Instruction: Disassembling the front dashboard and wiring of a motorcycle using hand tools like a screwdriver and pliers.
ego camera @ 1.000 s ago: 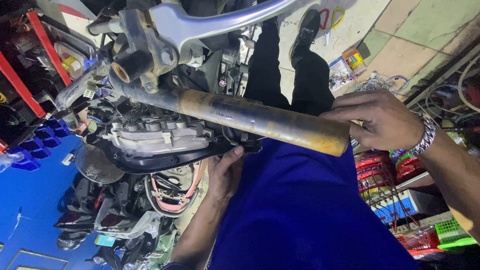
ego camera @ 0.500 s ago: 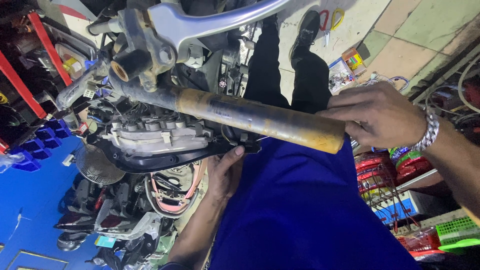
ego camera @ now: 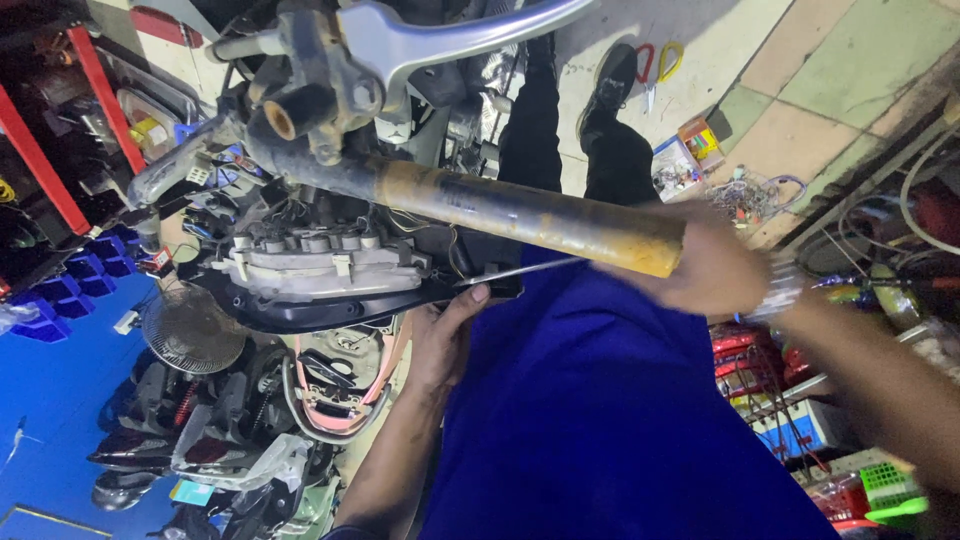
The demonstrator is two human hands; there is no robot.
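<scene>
left hand (ego camera: 445, 335): gripped the black housing (ego camera: 300, 300), steadying it.
right hand (ego camera: 715, 270): blurred by the handlebar tube (ego camera: 520, 215); grasp unclear.

The handlebar tube (ego camera: 520, 212) was rusty yellow-brown with a dark patch, the brake lever (ego camera: 450, 35) above it silver. The instrument housing (ego camera: 330, 270) was grey on black. At six o'clock blue cloth (ego camera: 600, 420) filled the view; blue bins (ego camera: 60, 300) sat at nine o'clock.

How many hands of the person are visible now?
2. The left hand touches the black housing under the handlebar. The right hand, blurred, is at the bar's bare end.
</scene>
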